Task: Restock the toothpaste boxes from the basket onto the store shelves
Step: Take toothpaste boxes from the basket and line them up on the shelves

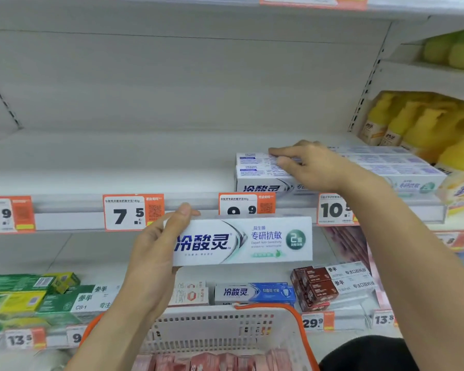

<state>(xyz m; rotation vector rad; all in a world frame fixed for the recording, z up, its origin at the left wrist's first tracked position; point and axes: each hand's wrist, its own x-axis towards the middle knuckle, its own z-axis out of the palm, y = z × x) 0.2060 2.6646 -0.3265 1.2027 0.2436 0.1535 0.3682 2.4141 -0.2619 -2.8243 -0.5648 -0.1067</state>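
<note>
Nearest the lens sits the white perforated plastic basket with an orange rim (300, 324), hanging low at the bottom of the head view; reddish-pink boxes (212, 361) lie in it, too blurred to read.

Above the basket, the left hand (156, 250) grips one end of a long white cardboard toothpaste box with blue lettering and a green round badge (243, 241), thumb over the top edge and fingers behind. That box is held level in the air, in front of the shelf's price rail (188, 207) and not yet on the shelf.

Higher and to the right, the right hand (310, 163) reaches onto the white metal shelf (118, 162) and rests, fingers extended and only slightly bent, on the top of a stack of matching white toothpaste boxes (255, 170). More of the same boxes (402, 167) lie further right. To the left of the stack the shelf board shows bare.

Judging from this, the risks are mostly of tidiness. The held box is gripped at one end only, so its free end could dip and catch the orange price tag (247, 204) on the way up. The stack sits close to the front lip, so a push from the right hand might slide the top box askew or off the edge.
</note>
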